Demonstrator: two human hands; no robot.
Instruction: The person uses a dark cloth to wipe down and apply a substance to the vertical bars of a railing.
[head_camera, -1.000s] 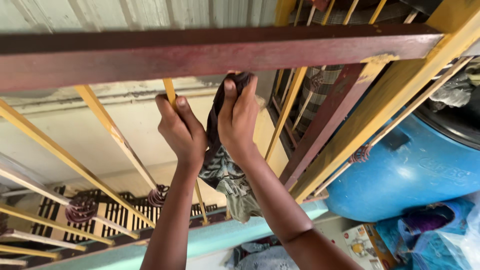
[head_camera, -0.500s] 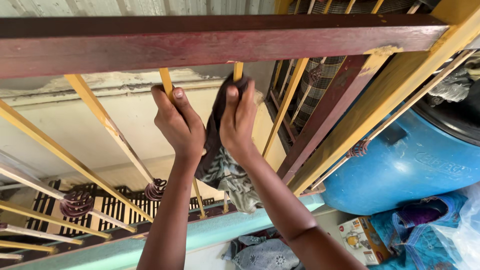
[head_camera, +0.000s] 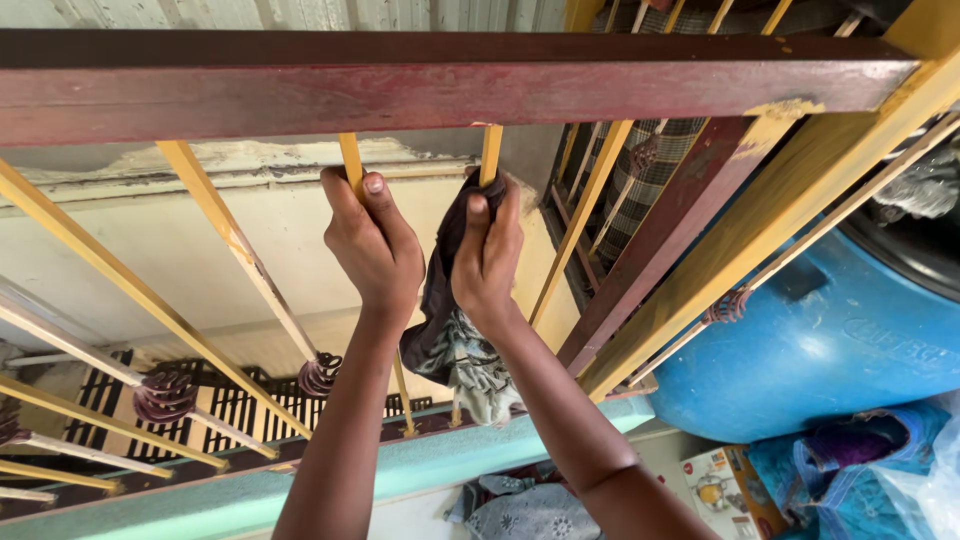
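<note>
Two hands up at neighbouring yellow bars under the dark red rail; left hand closed round its own yellow bar; right hand closed on a dark cloth, pressed against the next bar, long axis running down and away; cloth hanging below, between the wrists.

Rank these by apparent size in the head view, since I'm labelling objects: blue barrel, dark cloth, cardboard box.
1. blue barrel, partly cut off
2. dark cloth, nearer the camera, so unsure
3. cardboard box, partly hidden
</note>
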